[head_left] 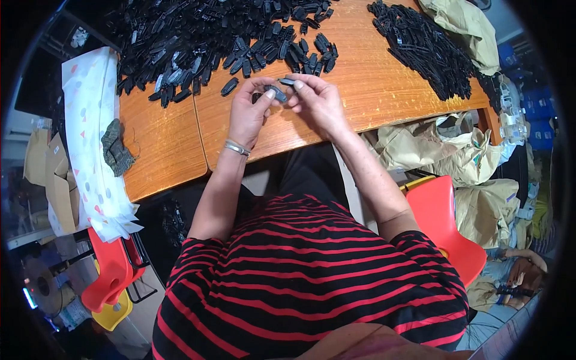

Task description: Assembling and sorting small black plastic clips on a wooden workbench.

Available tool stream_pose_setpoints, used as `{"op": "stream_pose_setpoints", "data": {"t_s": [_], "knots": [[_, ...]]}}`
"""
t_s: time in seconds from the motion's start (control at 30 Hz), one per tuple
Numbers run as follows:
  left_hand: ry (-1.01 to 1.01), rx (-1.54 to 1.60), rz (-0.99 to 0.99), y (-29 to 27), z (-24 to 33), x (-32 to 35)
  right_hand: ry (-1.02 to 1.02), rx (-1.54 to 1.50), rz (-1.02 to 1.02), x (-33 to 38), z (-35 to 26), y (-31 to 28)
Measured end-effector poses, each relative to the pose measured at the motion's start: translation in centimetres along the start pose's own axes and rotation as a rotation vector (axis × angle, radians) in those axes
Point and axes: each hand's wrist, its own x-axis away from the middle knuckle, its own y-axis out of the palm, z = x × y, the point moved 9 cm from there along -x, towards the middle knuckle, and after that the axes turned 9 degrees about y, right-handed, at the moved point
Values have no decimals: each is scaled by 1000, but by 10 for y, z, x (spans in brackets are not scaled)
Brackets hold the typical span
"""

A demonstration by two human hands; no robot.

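nearest is a black shirt with red stripes [312, 264], then two bare forearms reaching up to the table [372, 90]. the left hand [248, 114], with a silvery band [237, 147] at its wrist, is curled nearly closed, thumb and fingers pinching a dark grey piece [278, 94]. this piece is small, longish and rounded, with a smooth sheen on top. the right hand [323, 107] is likewise curled, pinching a slim black piece [287, 81] just beside it; whether the two touch is hard to tell. both are held over the table's near edge. to the right, below the tabletop, a crumpled brown paper bag [447, 162] bears a small green mark and print too small to make out. beyond the hands lies a loose black piece [229, 87], and past it a wide heap of similar glossy black parts [180, 48].
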Motion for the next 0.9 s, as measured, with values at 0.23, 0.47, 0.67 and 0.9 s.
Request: {"op": "stream_pose_setpoints", "data": {"t_s": [0.23,0.47,0.67,0.9], "knots": [[43,240,167,1,-5,8,-554,535,273,37,-36,20],[-45,363,132,-1,-19,18,-212,169,197,28,-11,12],[-21,287,115,-3,-11,18,-252,181,212,32,-19,14],[33,211,110,-4,-4,18,-361,457,231,33,-19,18]]}}
